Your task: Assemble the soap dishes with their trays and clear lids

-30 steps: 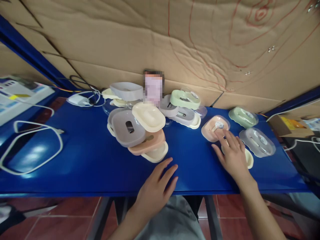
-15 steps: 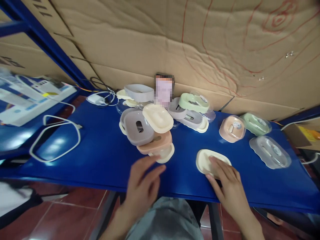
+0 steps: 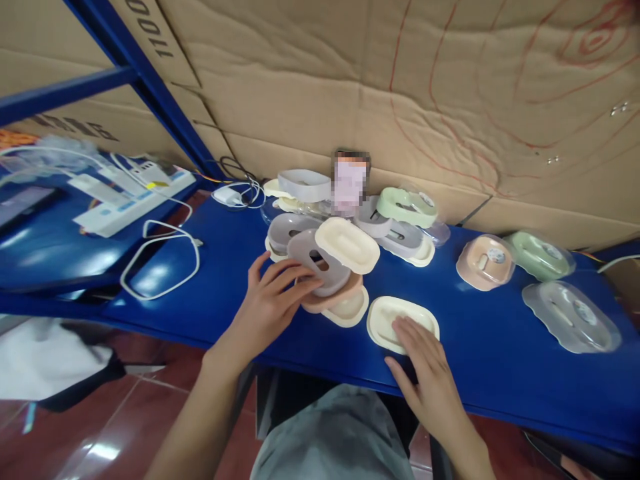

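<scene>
My left hand (image 3: 273, 300) reaches into the heap, fingers spread and touching the grey dish (image 3: 316, 261); nothing is gripped. That dish lies tilted on the pile, left of the cream tray (image 3: 400, 319). It looks like light, stiff, smooth plastic, likely to slide, so I judge the rim edge the best place to pinch. My right hand (image 3: 425, 370) rests flat and unclenched on the cream tray, which sits empty near the blue table (image 3: 220, 300) front edge.
</scene>
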The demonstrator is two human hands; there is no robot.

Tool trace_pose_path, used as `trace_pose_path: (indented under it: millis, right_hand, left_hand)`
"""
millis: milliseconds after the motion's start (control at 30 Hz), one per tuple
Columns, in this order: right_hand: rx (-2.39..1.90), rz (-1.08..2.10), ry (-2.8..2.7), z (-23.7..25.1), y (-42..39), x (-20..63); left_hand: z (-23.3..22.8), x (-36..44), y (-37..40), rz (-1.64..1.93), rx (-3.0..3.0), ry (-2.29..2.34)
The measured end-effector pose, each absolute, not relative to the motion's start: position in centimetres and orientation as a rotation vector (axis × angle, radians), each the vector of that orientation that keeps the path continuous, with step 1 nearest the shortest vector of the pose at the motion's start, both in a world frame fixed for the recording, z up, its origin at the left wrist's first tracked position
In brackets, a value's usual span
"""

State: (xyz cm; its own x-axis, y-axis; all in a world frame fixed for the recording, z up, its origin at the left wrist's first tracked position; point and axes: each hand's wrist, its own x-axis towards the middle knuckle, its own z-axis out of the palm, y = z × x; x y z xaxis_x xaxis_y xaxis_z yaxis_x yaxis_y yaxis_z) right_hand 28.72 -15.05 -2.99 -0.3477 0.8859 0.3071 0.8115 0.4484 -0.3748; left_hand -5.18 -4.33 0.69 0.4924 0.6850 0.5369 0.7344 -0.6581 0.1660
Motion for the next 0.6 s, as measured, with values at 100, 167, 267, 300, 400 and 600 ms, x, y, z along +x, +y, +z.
trace_pose_path:
  millis: [100,167,267,300,400,600]
  right_hand:
    - [-1.453,0.282,-2.191,-2.9,-15.1,28.6]
    - [-1.497,0.318,-2.128,-2.8,-15.1,28.4]
    - [-1.505,0.285,-1.988,-2.9,-15.5,28.4]
    - [-1.478,0.229,-1.941,-3.0,-15.7,28.6]
    - [-1.375,0.043,-1.941,-3.1,-16.2,29.9]
    - [-1.38,0.111,-2.043,-2.4,-16.4,33.9]
  left_hand:
    - [1.1,-3.6,-5.0,-1.013,-2.745,-1.195]
    - [1.4,-2.1,-5.4,-1.123,-2.796,-1.136]
    - [1.9,1.1,-6.5,-1.191,-2.843,-1.051]
    - [2.0,2.4,-6.9,-1.162,-2.871,-1.016]
    - [1.9,6.2,-8.3,-0.978,-2.974,-0.882]
    - [0.7,9.3,-9.4,-0.892,-3.013,-0.808]
